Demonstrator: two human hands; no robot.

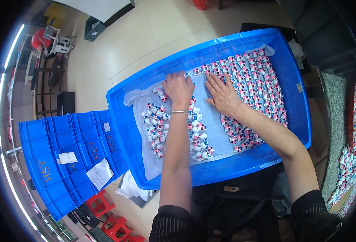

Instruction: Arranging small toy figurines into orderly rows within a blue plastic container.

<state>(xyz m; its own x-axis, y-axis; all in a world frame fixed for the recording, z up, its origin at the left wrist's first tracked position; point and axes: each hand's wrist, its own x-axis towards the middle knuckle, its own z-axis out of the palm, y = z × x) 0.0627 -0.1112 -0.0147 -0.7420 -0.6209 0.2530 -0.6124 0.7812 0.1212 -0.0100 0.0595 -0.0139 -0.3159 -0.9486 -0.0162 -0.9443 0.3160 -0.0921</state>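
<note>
Small painted figurines, white with pink and blue, lie in a big blue plastic tub [123, 121] lined with a thin white sheet [216, 133]. On the right they stand in tight rows [258, 92]; on the left is a loose heap [155, 129]. My left hand [178, 89], a thin bangle at its wrist, reaches past the heap to the far side, its fingers curled down. Its fingertips are hidden, so what they hold cannot be made out. My right hand [225, 96] lies with fingers stretched along the left edge of the rows, the tips touching figurines.
Stacked blue crates [61, 157] with paper slips stand left of the tub. Red stools [115, 228] and a bin with white sheets [135, 187] are at lower left. More figurines [349, 169] lie at far right. A dark basket [94, 29] sits on the tiled floor beyond.
</note>
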